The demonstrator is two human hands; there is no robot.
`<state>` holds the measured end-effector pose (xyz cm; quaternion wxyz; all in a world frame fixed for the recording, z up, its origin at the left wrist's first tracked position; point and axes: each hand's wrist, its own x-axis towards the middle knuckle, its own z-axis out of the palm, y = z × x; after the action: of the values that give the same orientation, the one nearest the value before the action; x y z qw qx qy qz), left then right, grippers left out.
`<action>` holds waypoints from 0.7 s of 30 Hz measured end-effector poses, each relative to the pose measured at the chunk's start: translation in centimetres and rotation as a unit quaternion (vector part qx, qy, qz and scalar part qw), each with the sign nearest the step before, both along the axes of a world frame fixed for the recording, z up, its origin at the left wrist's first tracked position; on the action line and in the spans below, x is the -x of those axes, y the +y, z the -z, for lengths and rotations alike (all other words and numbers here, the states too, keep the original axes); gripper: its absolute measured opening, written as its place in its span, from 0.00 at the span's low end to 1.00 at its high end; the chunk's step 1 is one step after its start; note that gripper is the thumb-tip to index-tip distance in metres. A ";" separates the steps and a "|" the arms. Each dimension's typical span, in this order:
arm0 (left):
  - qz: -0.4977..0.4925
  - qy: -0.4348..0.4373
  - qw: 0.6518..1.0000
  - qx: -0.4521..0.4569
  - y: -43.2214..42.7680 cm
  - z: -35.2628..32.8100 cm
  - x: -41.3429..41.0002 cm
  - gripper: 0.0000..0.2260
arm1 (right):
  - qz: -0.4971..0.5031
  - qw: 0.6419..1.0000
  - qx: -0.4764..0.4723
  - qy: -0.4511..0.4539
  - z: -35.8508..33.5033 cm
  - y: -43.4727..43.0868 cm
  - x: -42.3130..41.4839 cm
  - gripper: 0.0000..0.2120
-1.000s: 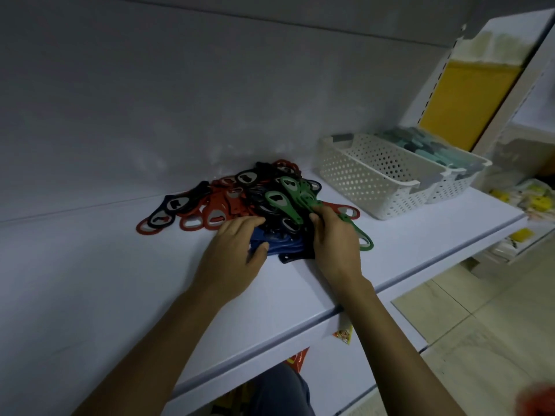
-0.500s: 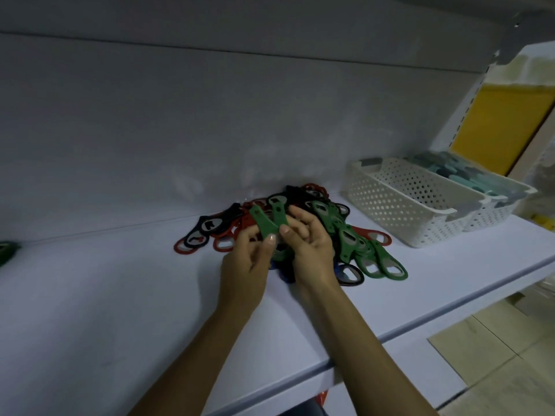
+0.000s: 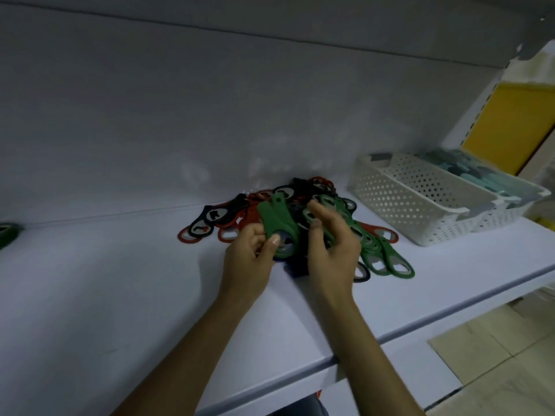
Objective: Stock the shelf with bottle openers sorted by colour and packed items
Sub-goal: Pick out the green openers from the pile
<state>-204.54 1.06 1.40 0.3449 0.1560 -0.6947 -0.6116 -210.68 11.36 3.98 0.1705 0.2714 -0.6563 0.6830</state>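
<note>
A second ago both my hands lay pressed on the heap. Now they are lifted off it, and the work has passed from steadying to picking. My left hand (image 3: 247, 261) pinches a few green bottle openers (image 3: 274, 217) by their ring ends, thumb on top, so that the handles stand up and away from me above the mixed pile (image 3: 228, 216). Half a second ago my right hand (image 3: 332, 253) shared that hold. It has since come away and hovers just beside the left, fingers half curled over the greens in the heap. Whether finger and thumb already nip another one I cannot tell, because the hand is blurred.

The rest of the openers, red, black, a dark blue and more green, lie tangled on the shelf (image 3: 120, 295) against the back wall. A fan of loose green openers (image 3: 387, 262) spills towards the shelf's front edge on my right. A white perforated basket (image 3: 405, 205) stands to the right of the pile, apart from it, and behind it a second basket (image 3: 510, 202) holds pale teal items. A green thing (image 3: 7, 235) sits at the far left edge, too cut off to name.

I judge this to be early in the colour sort. Green is being gathered in my left hand, and most of the heap is still unsorted.
</note>
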 end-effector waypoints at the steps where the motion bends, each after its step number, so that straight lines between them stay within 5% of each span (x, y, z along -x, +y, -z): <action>1: -0.005 0.009 1.000 0.002 0.0 0.1 0.0 0.05 | 0.079 0.993 -0.051 0.067 0.3 0.2 0.0 0.15; 5: -0.020 0.026 0.999 0.008 0.2 0.2 0.0 0.08 | 0.208 0.904 -0.372 0.017 1.2 0.2 0.6 0.20; 7: -0.023 0.028 0.999 -0.001 0.2 0.1 0.0 0.09 | 0.198 0.887 -0.416 -0.012 1.5 0.5 1.1 0.20; 12: -0.020 0.049 0.995 -0.089 0.0 -0.2 -0.1 0.09 | 0.204 0.929 -0.309 0.007 1.2 0.5 0.7 0.14; 16: -0.021 0.038 0.995 -0.090 0.0 -0.3 -0.3 0.06 | 0.124 0.988 -0.076 -0.042 0.4 0.3 0.0 0.09; 21: -0.047 0.036 0.995 -0.076 0.0 -0.5 -0.3 0.09 | 0.040 0.992 0.062 -0.100 0.0 0.1 -0.5 0.09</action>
<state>-204.29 1.07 1.94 0.3851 0.1921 -0.6253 -0.6510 -210.17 11.50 3.97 0.1473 0.1643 -0.6366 0.7390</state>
